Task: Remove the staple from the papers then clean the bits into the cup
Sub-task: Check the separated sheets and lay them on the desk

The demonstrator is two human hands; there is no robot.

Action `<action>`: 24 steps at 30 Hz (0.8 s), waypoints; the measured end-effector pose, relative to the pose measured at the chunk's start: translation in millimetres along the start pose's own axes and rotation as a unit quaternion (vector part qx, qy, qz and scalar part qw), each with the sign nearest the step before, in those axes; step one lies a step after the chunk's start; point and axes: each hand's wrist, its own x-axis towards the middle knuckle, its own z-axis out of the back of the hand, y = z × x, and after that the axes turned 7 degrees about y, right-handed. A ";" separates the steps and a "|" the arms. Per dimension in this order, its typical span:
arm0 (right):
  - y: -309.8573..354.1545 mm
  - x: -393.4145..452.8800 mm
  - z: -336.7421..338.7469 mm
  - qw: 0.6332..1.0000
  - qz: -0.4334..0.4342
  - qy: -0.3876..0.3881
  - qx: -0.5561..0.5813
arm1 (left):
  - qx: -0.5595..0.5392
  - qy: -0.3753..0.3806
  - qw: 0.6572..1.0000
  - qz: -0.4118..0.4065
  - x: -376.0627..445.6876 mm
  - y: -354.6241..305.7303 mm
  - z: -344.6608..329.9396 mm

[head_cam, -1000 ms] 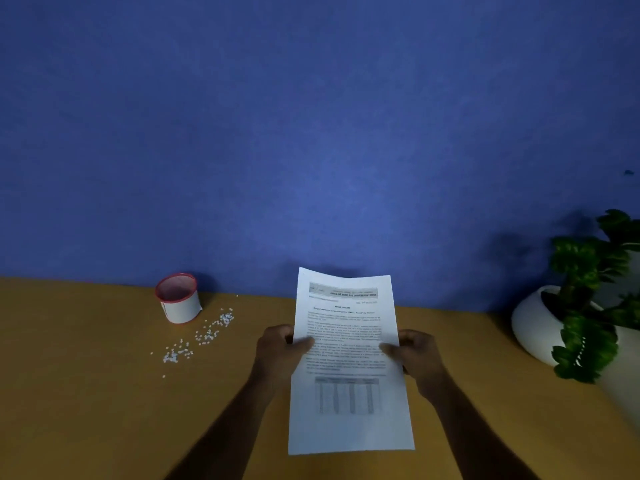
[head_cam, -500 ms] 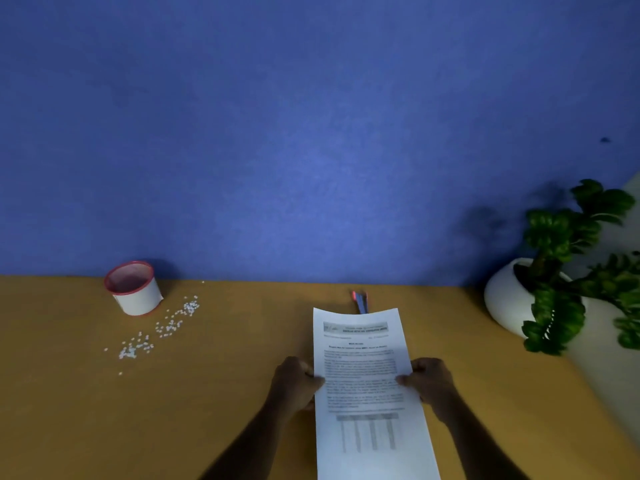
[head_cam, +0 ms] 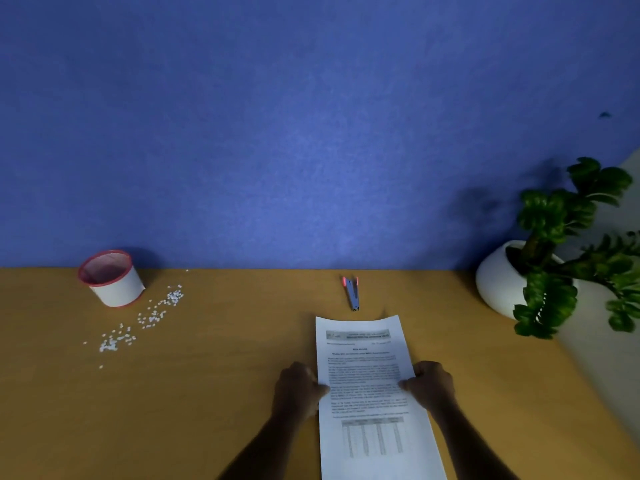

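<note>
The printed papers [head_cam: 367,351] lie low over the wooden desk [head_cam: 214,393], held at both side edges. My left hand [head_cam: 298,386] pinches the left edge and my right hand [head_cam: 431,384] pinches the right edge. I cannot make out a staple on the sheets. A grey staple remover with red tips [head_cam: 352,293] lies on the desk just beyond the top of the papers. At the far left, a white cup with a red rim [head_cam: 112,279] stands tilted by the wall. Several small white bits [head_cam: 145,320] are scattered in a trail in front of the cup.
A blue wall [head_cam: 311,133] closes the back edge of the desk. A white round pot [head_cam: 498,282] with a green leafy plant [head_cam: 568,244] stands at the far right, its leaves hanging over the desk.
The papers came down from upright in the air to nearly flat on the desk, both hands still on their edges. The staple remover behind them came into sight.
</note>
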 end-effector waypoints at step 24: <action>67.5 -15.3 -29.2 0.970 0.159 -0.182 0.029 | 0.198 -0.153 0.966 -0.068 -5.3 49.9 65.6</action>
